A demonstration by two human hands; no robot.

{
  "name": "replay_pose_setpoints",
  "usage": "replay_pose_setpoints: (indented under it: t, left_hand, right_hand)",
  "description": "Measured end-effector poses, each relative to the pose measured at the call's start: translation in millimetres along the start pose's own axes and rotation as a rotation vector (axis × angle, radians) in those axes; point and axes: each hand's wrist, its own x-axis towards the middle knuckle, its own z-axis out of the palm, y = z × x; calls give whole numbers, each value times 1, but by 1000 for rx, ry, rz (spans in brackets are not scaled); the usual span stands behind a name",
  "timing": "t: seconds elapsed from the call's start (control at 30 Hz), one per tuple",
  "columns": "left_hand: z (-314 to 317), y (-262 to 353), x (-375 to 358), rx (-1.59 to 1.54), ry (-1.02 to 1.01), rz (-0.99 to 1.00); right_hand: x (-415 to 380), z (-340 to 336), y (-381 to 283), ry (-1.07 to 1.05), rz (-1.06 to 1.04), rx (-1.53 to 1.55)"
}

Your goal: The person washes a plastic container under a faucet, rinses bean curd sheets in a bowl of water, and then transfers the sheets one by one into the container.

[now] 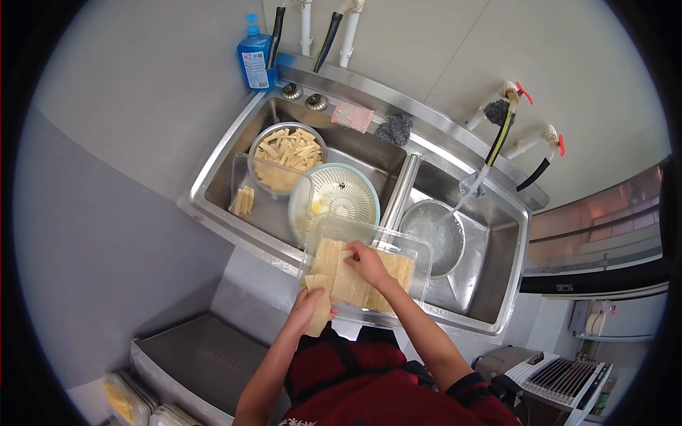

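Note:
Pale yellow tofu-skin sheets lie layered in a clear plastic container at the sink's front edge. My left hand is closed around a few sheets at the container's left side; their lower end hangs toward my body. Over the container's middle, my right hand pinches the edge of a sheet lying there. My right fingertips partly cover that edge.
The left sink basin holds a metal bowl of cut strips, a clear tub with several strips, and a pale blue colander. Water from a hose runs into a metal pot on the right. A soap bottle stands behind.

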Motion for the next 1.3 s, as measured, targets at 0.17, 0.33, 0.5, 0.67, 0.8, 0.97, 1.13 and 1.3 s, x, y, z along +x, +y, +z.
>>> replay_pose_setpoints:
  t: [0.17, 0.33, 0.5, 0.67, 0.8, 0.97, 1.13, 1.3]
  left_hand:
    - [13, 2, 15, -64, -40, 89]
    - [27, -11, 38, 45, -33, 181]
    - [17, -24, 36, 164, -72, 174]
    - [10, -13, 18, 330, -84, 19]
    - [5, -5, 14, 90, -13, -56]
    - [24, -3, 25, 11, -58, 21]
    - [41, -9, 44, 160, -129, 135]
    - [40, -12, 45, 125, -90, 135]
  right_hand:
    - [-19, -15, -25, 92, 71, 227]
    - [-24, -31, -16, -299, 260, 563]
    - [-5, -26, 11, -91, 113, 311]
    - [7, -22, 13, -44, 22, 145]
    - [5, -22, 11, 24, -22, 46]
    - [-16, -28, 3, 146, -46, 141]
    - [-28, -47, 7, -302, 274, 607]
    - [-21, -48, 13, -279, 281, 604]
